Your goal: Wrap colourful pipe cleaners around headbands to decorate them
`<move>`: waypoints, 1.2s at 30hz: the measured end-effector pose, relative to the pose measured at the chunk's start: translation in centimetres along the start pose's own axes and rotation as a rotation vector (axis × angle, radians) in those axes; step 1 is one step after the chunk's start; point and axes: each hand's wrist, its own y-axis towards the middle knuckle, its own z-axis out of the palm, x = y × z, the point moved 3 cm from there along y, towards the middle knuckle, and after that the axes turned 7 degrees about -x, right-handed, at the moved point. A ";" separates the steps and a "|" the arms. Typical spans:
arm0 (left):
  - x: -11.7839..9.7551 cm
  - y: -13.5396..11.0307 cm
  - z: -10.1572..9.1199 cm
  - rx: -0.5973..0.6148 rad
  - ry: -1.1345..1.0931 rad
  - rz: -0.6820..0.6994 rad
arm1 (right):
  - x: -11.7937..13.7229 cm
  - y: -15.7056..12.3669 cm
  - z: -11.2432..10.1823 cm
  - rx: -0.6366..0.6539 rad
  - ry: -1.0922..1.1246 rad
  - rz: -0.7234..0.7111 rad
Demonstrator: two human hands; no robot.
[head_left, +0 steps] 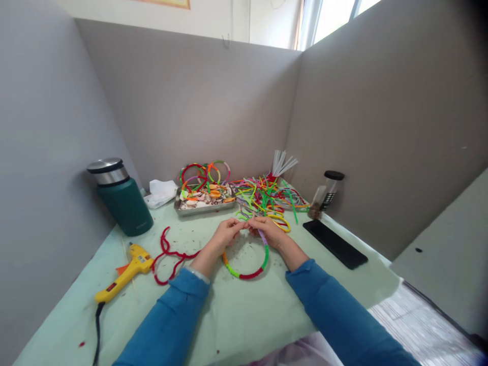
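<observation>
Both hands meet at the middle of the pale green table (236, 315). My left hand (225, 235) and my right hand (268, 230) are closed, pinching the top of a multicoloured hoop (247, 272) wrapped in orange, green, red and purple fuzzy wire. The hoop hangs toward me between my wrists and rests on the table. A purple stretch runs under my right fingers. Blue sleeves cover both forearms.
A yellow glue gun (124, 274) and a red fuzzy wire (170, 254) lie to the left. A green flask (121, 195) stands further left. Behind are a metal tray (204, 199) of shells, finished hoops (204, 173), a pile of coloured wires (267, 198), a jar (328, 193) and a black phone (335, 244).
</observation>
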 end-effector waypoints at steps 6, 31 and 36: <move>-0.1 0.0 -0.2 -0.004 -0.013 0.010 | -0.1 0.1 0.0 -0.037 0.132 0.060; 0.3 -0.4 0.7 0.215 0.131 0.011 | -0.9 0.5 -0.3 -0.052 0.083 0.092; 0.5 -0.1 0.7 0.204 0.135 0.002 | -0.5 0.3 -0.2 -0.059 0.021 0.007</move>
